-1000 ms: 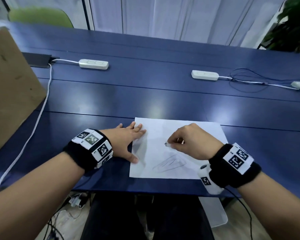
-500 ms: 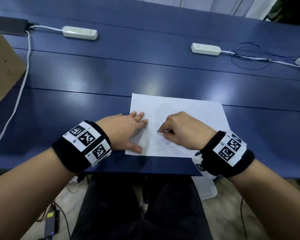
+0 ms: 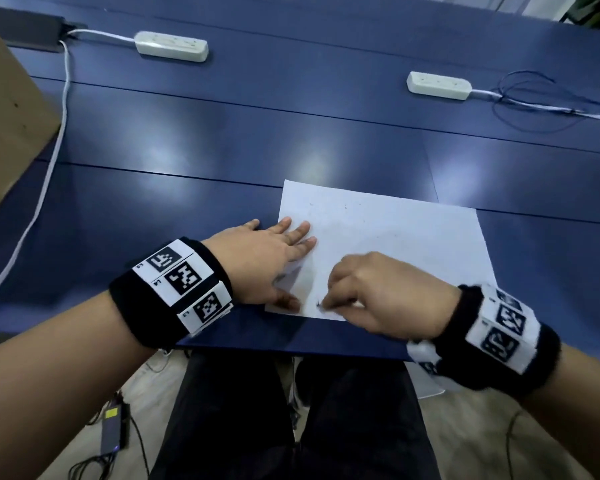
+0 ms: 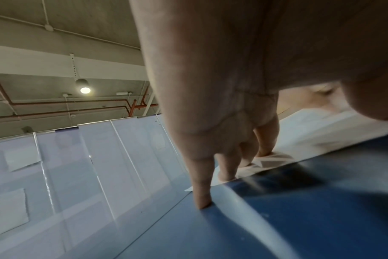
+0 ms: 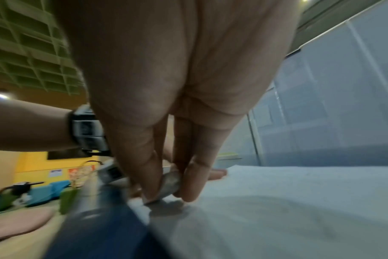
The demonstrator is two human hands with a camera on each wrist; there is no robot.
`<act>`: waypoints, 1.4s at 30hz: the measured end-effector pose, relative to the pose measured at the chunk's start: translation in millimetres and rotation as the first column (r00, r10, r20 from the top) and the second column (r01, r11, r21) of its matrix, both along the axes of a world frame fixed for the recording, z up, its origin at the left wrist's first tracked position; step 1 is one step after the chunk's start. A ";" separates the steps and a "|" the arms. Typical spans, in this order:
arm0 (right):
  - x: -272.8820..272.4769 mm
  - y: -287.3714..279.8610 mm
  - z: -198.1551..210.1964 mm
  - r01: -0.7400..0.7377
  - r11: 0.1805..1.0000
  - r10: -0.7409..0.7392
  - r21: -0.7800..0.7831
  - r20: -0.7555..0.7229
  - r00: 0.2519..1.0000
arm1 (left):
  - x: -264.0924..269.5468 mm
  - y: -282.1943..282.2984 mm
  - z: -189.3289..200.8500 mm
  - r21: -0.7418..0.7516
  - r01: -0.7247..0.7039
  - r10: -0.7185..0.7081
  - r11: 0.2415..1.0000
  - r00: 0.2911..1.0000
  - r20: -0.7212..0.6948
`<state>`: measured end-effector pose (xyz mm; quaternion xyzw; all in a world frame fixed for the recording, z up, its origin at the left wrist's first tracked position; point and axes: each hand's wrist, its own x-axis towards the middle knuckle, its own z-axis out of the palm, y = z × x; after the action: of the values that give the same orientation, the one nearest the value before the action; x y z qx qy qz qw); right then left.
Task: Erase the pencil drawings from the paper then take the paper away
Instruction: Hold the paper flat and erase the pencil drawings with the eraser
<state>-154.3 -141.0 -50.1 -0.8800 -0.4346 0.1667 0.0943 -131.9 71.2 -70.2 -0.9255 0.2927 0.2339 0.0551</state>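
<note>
A white sheet of paper (image 3: 388,244) lies on the blue table (image 3: 222,140), its near edge close to the table's front. My left hand (image 3: 274,258) lies flat, fingers straight, pressing the paper's left edge; in the left wrist view the fingers (image 4: 226,168) rest on the paper (image 4: 321,126) and the little finger on the table. My right hand (image 3: 371,292) is curled over the paper's near left part and pinches a small greyish eraser (image 5: 169,182) against the paper (image 5: 299,201). The pencil marks under that hand are hidden.
Two white power strips (image 3: 171,46) (image 3: 439,85) with cables lie at the back of the table. A brown cardboard box (image 3: 7,109) stands at the left edge. A white cable (image 3: 49,168) runs down the left side. My dark-trousered legs (image 3: 291,427) are below the table's front.
My right hand with the eraser has moved toward the near left part of the paper, covering the pencil lines seen earlier. The left hand stays on the paper's edge. The head view has tilted downward.
</note>
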 end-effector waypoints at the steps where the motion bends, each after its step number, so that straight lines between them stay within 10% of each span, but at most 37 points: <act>1: -9.2 -0.2 -0.1 -0.023 1.000 0.024 0.009 -0.023 0.999 | -0.1 0.1 0.2 0.002 0.000 0.000 1.000 1.000 0.001; 27: 24.6 4.4 0.4 0.159 0.987 -0.159 0.007 0.114 0.981 | -3.1 -3.5 4.7 -0.030 -0.030 0.030 0.999 0.999 -0.013; 42: -5.0 -5.5 -2.0 0.026 0.999 -0.027 0.026 0.072 0.997 | -2.8 -3.6 3.9 -0.012 -0.031 0.030 0.999 0.999 -0.019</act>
<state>-159.2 -146.5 -52.1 -0.8899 -0.4281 0.1279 0.0918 -134.7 67.7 -66.3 -0.9280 0.2805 0.2414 0.0431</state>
